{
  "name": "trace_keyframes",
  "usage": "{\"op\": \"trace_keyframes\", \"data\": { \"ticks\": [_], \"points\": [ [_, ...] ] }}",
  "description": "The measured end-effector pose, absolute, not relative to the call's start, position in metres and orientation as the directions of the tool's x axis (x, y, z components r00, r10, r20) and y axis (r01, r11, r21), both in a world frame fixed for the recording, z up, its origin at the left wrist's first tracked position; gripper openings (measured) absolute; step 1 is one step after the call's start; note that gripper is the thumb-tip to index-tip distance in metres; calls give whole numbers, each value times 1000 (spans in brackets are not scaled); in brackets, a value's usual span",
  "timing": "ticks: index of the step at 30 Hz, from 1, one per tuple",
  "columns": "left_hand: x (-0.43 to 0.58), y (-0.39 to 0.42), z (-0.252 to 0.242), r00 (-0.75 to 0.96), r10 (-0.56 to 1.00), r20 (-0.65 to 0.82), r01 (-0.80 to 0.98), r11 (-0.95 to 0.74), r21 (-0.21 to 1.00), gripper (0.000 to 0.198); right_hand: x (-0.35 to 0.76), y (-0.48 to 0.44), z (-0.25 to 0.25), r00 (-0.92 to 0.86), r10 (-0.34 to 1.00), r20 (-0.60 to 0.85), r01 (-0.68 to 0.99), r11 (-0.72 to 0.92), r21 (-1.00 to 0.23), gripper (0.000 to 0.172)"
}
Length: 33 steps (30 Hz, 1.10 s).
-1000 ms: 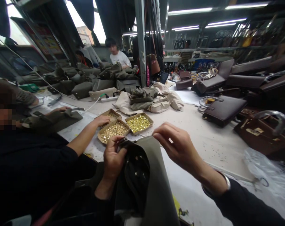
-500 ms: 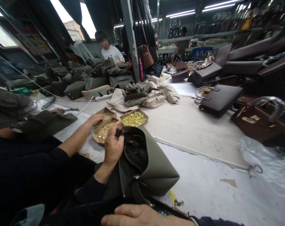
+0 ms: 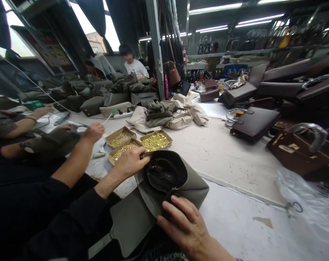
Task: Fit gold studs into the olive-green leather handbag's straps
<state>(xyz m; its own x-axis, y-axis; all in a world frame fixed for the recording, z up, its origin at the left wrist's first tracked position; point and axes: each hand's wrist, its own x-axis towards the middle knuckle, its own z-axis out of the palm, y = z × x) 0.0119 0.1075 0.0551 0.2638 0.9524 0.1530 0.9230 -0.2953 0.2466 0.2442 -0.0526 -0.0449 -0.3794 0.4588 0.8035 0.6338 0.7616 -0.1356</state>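
While your left grip pinches the bag, your right grip touches its near side. I can't tell if that one's closed.

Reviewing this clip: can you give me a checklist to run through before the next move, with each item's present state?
1. Left hand on the olive bag: ok, pinching the rim of its opening.
2. Right hand with a firm grip: cannot tell; its fingers rest against the bag's near side.
3. Bag's mouth open: ok, gaping.
4. Bag's contents identifiable: cannot tell, too dark inside.
5. Co-worker's hand apart from the bag: ok.
6. White work surface free of scraps: not ok, one scrap lies at right.
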Motion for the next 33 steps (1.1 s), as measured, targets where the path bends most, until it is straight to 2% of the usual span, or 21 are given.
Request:
{"op": "trace_keyframes", "data": {
  "ticks": [3, 6, 10, 13, 17, 21, 25, 28, 31, 33],
  "points": [
    [12, 112, 55, 204, 968, 147, 922, -241, 305, 27, 246, -54, -45, -340, 480, 809, 622, 760, -189, 26],
    [10, 120, 51, 157, 975, 160, 914, -205, 350, 27, 239, -58, -48, -365, 503, 784, 627, 755, -193, 26],
    [12, 133, 48, 144, 977, 156, 880, -199, 431, 29, 224, -60, -67, -373, 580, 724, 714, 678, -176, 44],
    [16, 138, 48, 156, 974, 164, 860, -215, 463, 36, 225, -52, -76, -319, 610, 725, 765, 617, -183, 33],
    [23, 134, 51, 168, 972, 168, 868, -226, 442, 35, 244, -29, -67, -225, 645, 730, 809, 542, -229, 27],
    [32, 123, 58, 149, 978, 148, 919, -192, 344, 29, 270, -8, -56, -109, 698, 708, 826, 460, -326, 31],
    [36, 105, 79, 197, 974, 113, 950, -218, 224, 21, 299, 9, -61, 83, 723, 686, 697, 450, -559, 21],
    [35, 86, 95, 342, 939, -35, 931, -334, 148, 29, 319, 23, -64, 198, 791, 578, 509, 421, -751, 23],
    [35, 65, 99, 487, 838, -244, 873, -471, 125, 35, 329, 30, -63, 140, 886, 443, 340, 377, -862, 33],
    [38, 52, 98, 503, 812, -296, 859, -508, 68, 42, 330, 29, -64, 101, 927, 360, 202, 335, -920, 33]
  ]
}}
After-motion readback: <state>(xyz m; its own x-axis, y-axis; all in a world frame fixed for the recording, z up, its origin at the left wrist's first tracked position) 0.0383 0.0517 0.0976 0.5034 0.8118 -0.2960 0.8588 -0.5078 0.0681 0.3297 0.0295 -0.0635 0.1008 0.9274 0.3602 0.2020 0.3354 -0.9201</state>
